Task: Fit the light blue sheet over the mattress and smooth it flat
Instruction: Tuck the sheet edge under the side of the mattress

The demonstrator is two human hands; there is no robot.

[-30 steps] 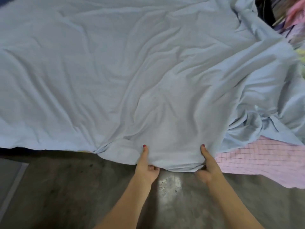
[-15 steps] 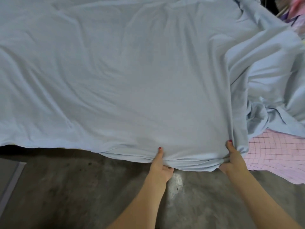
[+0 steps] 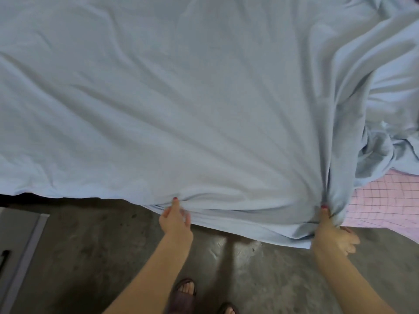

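The light blue sheet (image 3: 181, 109) lies spread over the mattress and fills most of the view, its near hem hanging over the bed's front edge. My left hand (image 3: 174, 220) pinches the hem near the middle, thumb on top. My right hand (image 3: 331, 236) grips a bunched fold of the same hem further right. Creases fan out from both grips. On the right the sheet is heaped in loose folds (image 3: 385, 137). A pink checked cover (image 3: 385, 200) of the mattress shows bare at the right, beside my right hand.
A grey concrete floor (image 3: 90, 257) runs along the near side of the bed. My sandalled feet (image 3: 184, 293) stand on it below my hands. A grey panel edge (image 3: 20, 245) lies at the far left on the floor.
Both hands have slid right along the hem and spread apart, drawing the sheet tighter; the wrinkles in the middle have flattened. The view has tilted down, showing my feet.
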